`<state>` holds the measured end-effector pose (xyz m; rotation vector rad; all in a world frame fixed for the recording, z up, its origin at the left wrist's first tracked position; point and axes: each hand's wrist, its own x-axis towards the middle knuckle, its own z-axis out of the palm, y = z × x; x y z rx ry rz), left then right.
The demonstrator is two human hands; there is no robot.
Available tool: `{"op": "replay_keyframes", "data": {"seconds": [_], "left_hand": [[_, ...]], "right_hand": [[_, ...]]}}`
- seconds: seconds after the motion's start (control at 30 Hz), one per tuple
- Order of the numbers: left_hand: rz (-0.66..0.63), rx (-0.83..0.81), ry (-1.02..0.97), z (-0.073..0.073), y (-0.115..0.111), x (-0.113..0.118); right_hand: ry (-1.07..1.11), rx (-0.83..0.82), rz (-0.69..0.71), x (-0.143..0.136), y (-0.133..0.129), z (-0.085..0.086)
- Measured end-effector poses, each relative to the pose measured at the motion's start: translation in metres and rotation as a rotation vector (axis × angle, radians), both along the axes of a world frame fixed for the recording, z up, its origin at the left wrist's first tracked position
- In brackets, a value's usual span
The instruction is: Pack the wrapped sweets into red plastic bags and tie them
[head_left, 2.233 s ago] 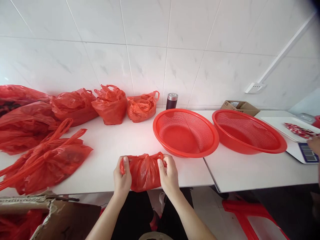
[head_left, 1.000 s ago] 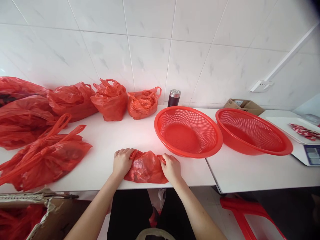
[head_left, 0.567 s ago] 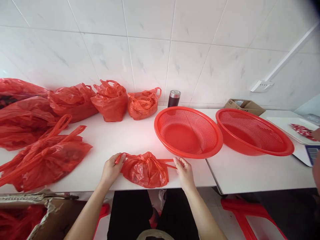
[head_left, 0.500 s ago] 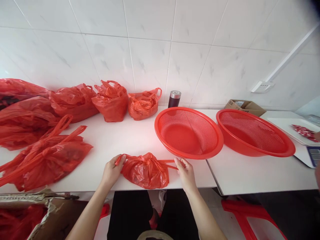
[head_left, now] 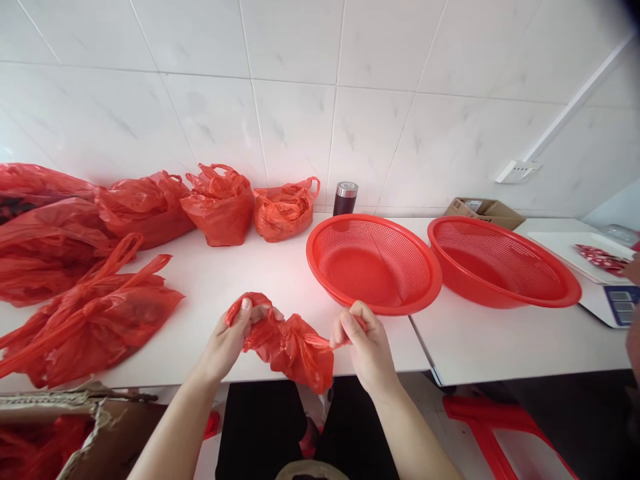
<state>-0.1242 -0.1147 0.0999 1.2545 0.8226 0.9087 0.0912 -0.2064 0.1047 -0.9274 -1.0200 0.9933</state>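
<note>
Between my hands, over the front edge of the white table (head_left: 210, 360), hangs a small red plastic bag (head_left: 300, 353), gathered in its middle. My left hand (head_left: 230, 333) is closed round its left end, thumb on top and fingers behind the plastic. On the other side my right hand (head_left: 363, 340) grips a twisted handle of the same bag and holds it taut. What lies inside the bag cannot be made out. Just beyond my right hand stands a red perforated basket (head_left: 373, 267).
A second red basket (head_left: 500, 263) and a scale (head_left: 617, 303) are to the right. Several filled red bags, one a tied bag (head_left: 105, 320), line the left and back. A dark tumbler (head_left: 345, 199) and a small carton (head_left: 485, 212) stand by the wall. A cardboard box (head_left: 120, 433) sits lower left.
The bag has been lifted off the table and tilted, its right part now hanging lower. My left fingers have wrapped further round its end, and my right hand has closed tighter on the handle.
</note>
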Motion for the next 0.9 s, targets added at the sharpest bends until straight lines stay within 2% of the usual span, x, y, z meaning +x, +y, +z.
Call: {"op": "replay_keyframes", "data": {"seconds": [0.07, 0.17, 0.33, 0.4, 0.47, 0.53, 0.6, 0.7, 0.9], "left_hand": [[0.082, 0.015, 0.075, -0.003, 0.001, 0.003], [0.185, 0.079, 0.198, -0.007, 0.000, 0.008], [0.289, 0.342, 0.328, -0.012, -0.005, 0.016], [0.237, 0.412, 0.300, -0.014, -0.007, 0.017], [0.103, 0.452, 0.220, -0.015, -0.008, 0.018], [-0.036, 0.428, 0.184, -0.016, -0.009, 0.019], [-0.110, 0.361, 0.245, -0.015, -0.010, 0.020], [-0.121, 0.345, 0.398, -0.013, -0.011, 0.020], [-0.061, 0.494, 0.568, -0.017, -0.011, 0.018]], "right_hand": [[-0.094, -0.066, -0.049, -0.002, 0.006, 0.001], [-0.418, -0.132, -0.109, -0.009, 0.011, -0.004], [-0.874, -0.215, -0.073, -0.024, 0.019, -0.016], [-0.967, -0.239, -0.077, -0.027, 0.022, -0.019], [-0.968, -0.208, -0.059, -0.028, 0.023, -0.018], [-0.955, -0.160, -0.023, -0.027, 0.023, -0.016], [-0.972, -0.140, 0.015, -0.024, 0.021, -0.014], [-0.982, -0.141, 0.024, -0.017, 0.019, -0.012], [-1.017, -0.122, -0.028, -0.013, 0.019, -0.012]]}}
